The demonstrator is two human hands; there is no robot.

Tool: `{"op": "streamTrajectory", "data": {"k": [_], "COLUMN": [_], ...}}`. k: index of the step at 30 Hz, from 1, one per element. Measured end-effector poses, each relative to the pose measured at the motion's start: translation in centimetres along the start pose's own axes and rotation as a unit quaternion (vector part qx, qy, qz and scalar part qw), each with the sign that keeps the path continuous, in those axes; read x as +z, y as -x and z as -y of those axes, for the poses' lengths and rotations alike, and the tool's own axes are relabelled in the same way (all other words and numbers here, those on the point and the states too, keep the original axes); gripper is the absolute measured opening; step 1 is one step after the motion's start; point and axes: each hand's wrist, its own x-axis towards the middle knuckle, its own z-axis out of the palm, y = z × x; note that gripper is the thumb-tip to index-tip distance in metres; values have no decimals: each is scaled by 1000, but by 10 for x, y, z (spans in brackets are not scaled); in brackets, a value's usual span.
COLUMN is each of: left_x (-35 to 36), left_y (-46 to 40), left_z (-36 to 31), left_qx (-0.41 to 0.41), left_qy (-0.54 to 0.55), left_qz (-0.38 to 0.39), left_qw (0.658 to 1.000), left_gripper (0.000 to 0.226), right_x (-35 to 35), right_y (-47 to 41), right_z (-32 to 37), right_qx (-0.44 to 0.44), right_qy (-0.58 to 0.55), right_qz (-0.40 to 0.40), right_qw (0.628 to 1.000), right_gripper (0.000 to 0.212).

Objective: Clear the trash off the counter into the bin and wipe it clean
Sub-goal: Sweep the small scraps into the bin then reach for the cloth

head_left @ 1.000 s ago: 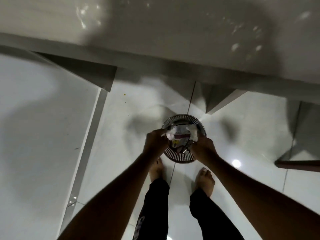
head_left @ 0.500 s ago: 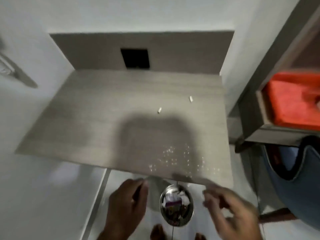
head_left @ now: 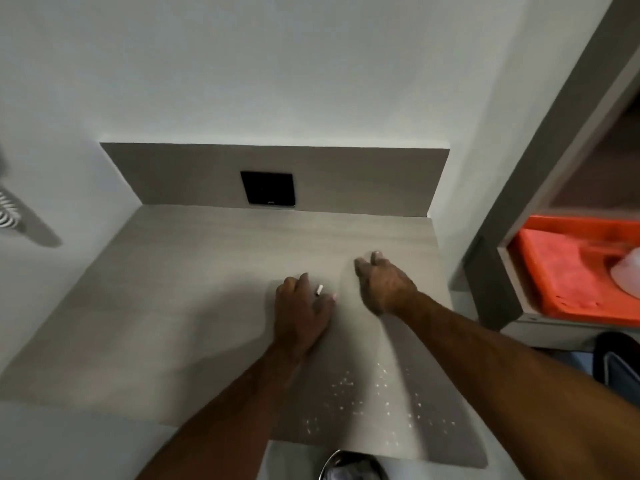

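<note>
counter [head_left: 194,306]: white scrap [head_left: 319,289] angled upright-left, beside left hand [head_left: 302,313].

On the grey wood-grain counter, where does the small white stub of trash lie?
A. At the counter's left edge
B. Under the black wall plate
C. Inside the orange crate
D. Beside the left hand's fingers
D: the small white stub lies on the grey wood-grain counter right beside the left hand's fingers.

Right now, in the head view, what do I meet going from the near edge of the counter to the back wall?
Metal bin below the edge → scattered white crumbs → left hand → small white scrap by its fingers → right hand → bare grey wood-grain counter → black wall plate.
</note>
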Motion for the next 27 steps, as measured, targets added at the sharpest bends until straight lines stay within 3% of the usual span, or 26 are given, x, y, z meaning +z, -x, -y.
{"op": "streamTrajectory", "data": {"k": [3, 7, 9, 11, 14, 18, 20, 22, 27], "left_x": [3, -2, -13, -27, -45, -34, -7, 32, 144], "left_y": [-3, 0, 6, 24, 102, 249, 298, 328, 346], "left_z": [4, -2, -12, -18, -17, 10, 27, 46, 89], "left_qx": [40, 86, 75, 74, 107, 100, 63, 26, -44], "left_qy": [16, 19, 38, 56, 123, 180, 168, 132, 79], "left_qz": [-16, -3, 15, -16, -129, -88, -22, 54, 183], "left_qw": [999, 996, 996, 996, 978, 975, 983, 989, 979], "left_gripper": [25, 17, 20, 18, 17, 24, 30, 34, 24], "right_x": [7, 2, -1, 0, 31, 120, 176, 240, 382], "right_y": [1, 31, 54, 88, 169, 289, 318, 328, 284], "right_z": [14, 36, 42, 43, 42, 42, 32, 17, -22], "right_qx": [8, -4, 8, 30, 10, 3, 35, 79, 138], "right_qy": [74, 95, 21, -128, -278, -395, -391, -378, -338], "right_qz": [-31, -40, -63, -122, -241, -311, -287, -214, -60], "right_qw": [997, 995, 998, 984, 930, 865, 874, 897, 929], "right_gripper": [37, 21, 22, 24, 26, 15, 8, 6, 4]}}
